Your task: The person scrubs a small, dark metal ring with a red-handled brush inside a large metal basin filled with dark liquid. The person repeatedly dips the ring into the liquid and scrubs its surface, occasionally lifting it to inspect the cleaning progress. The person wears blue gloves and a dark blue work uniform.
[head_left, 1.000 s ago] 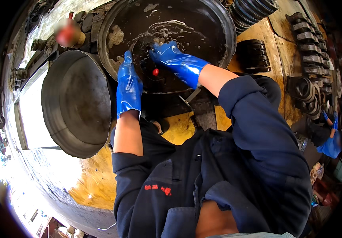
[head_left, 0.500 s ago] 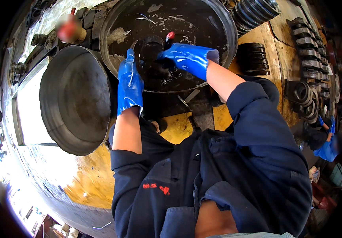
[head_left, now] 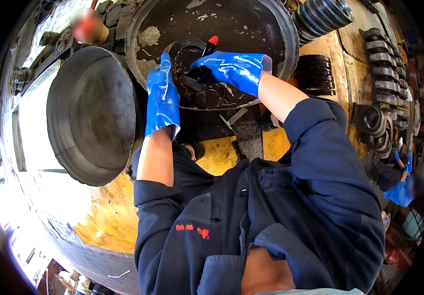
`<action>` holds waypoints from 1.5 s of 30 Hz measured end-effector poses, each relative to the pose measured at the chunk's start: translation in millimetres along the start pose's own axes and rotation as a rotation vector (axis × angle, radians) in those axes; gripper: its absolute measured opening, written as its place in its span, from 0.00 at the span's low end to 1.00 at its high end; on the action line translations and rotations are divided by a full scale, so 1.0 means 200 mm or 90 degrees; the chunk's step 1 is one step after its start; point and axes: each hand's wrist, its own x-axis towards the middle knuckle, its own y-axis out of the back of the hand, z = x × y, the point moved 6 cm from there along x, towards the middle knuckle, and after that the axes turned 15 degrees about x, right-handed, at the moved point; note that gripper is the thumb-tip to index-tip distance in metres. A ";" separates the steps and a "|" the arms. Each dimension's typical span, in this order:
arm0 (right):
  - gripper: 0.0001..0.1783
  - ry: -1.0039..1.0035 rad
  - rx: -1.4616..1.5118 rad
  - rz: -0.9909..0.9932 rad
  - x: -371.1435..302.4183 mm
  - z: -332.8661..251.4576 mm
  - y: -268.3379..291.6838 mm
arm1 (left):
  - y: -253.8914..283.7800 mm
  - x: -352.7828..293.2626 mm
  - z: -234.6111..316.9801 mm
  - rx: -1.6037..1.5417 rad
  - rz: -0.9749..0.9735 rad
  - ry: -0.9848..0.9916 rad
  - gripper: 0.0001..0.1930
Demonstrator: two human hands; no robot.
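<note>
A wide round metal basin (head_left: 293,49) of dark, murky liquid stands in front of me, with patches of pale foam. Inside it, a dark ring-shaped metal part (head_left: 185,43) is tilted up out of the liquid. My left hand (head_left: 162,86), in a blue rubber glove, grips the part's left edge, thumb side up. My right hand (head_left: 229,69), gloved alike, is closed around a dark brush with a red handle tip (head_left: 214,40). The brush's dark head is low against the near side of the part; the glove hides most of its handle.
Left of the basin a second large metal tub (head_left: 91,118) leans tilted. Stacked metal rings (head_left: 322,18) and dark rings (head_left: 315,73) stand to the right, beyond them a row of metal parts (head_left: 385,73). A blurred red object (head_left: 85,27) is far left. Another person (head_left: 402,189) works at far right.
My right hand and the brush have shifted slightly, the head now showing more plainly. More of the ring-shaped part shows above the liquid. My left hand keeps its hold.
</note>
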 end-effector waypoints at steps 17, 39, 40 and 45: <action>0.23 0.328 -0.543 0.087 0.02 -0.19 -0.14 | -0.10 0.05 -0.09 -0.297 -0.110 0.237 0.27; 0.25 -0.148 0.010 0.077 -0.18 0.03 0.03 | 0.05 -0.15 0.24 -0.012 -0.128 -0.111 0.27; 0.25 -0.148 0.018 0.077 -0.20 0.01 0.01 | 0.06 -0.15 0.25 -0.179 -0.147 0.058 0.28; 0.17 -0.052 0.262 0.057 -0.10 0.16 -0.01 | 0.04 -0.16 0.16 0.255 -0.032 -0.286 0.32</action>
